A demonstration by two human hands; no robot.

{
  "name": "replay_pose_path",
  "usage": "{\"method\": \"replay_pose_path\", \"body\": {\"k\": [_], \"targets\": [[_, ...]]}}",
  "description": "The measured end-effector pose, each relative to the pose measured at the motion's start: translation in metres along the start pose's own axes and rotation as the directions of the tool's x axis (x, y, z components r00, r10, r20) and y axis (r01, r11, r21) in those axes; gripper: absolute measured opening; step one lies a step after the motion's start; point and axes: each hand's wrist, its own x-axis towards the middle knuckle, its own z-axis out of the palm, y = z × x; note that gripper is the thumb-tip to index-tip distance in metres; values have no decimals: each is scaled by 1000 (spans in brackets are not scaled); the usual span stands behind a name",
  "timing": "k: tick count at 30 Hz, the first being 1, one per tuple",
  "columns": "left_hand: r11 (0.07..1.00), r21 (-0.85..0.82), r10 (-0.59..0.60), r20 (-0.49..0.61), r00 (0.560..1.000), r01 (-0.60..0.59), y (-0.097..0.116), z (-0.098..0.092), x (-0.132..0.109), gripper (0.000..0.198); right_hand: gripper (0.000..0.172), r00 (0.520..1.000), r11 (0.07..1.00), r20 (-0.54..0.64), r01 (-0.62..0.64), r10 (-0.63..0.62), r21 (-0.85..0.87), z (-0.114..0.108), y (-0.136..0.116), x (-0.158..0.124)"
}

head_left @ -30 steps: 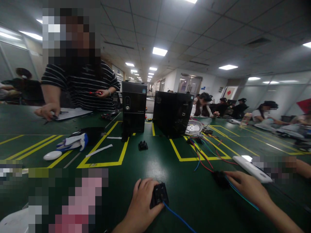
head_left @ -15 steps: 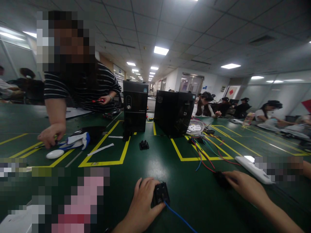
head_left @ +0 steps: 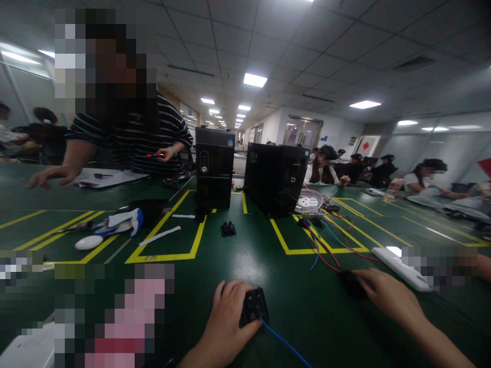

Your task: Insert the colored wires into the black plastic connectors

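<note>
My left hand (head_left: 229, 318) is closed around a small square black plastic part (head_left: 258, 302), which has metal contacts on its upper face. A blue wire (head_left: 284, 343) runs from that part toward the lower right. To the right, my right hand (head_left: 381, 291) grips a dark block-shaped part (head_left: 351, 283) on the table, its kind too dark to make out. A red wire (head_left: 330, 265) reaches up to this dark part from a bundle of coloured wires (head_left: 320, 235). Another black plastic part (head_left: 227, 228), with prongs upward, lies farther off in the middle.
Two black computer towers (head_left: 214, 168) (head_left: 274, 179) stand across the green table (head_left: 238, 260). A white basket (head_left: 309, 201) sits behind the wires. On the right lies a white power strip (head_left: 401, 268); on the left, a blue-and-white glove (head_left: 125, 223). A co-worker in a striped shirt (head_left: 130, 138) holds a red-handled tool.
The co-worker's hand at left has drawn back from the tools near the glove and is now over the table farther back. My own hands have barely moved.
</note>
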Motion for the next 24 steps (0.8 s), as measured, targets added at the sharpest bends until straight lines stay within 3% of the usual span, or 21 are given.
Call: {"method": "replay_pose_path", "body": {"k": [13, 24], "targets": [[1000, -7, -2, 7, 1000, 2, 1, -1, -3, 41, 39, 999, 998, 30, 29, -27, -49, -2, -2, -3], [1000, -6, -20, 20, 1000, 20, 2, 0, 0, 39, 43, 989, 996, 147, 5, 9, -92, 1, 0, 16]]}}
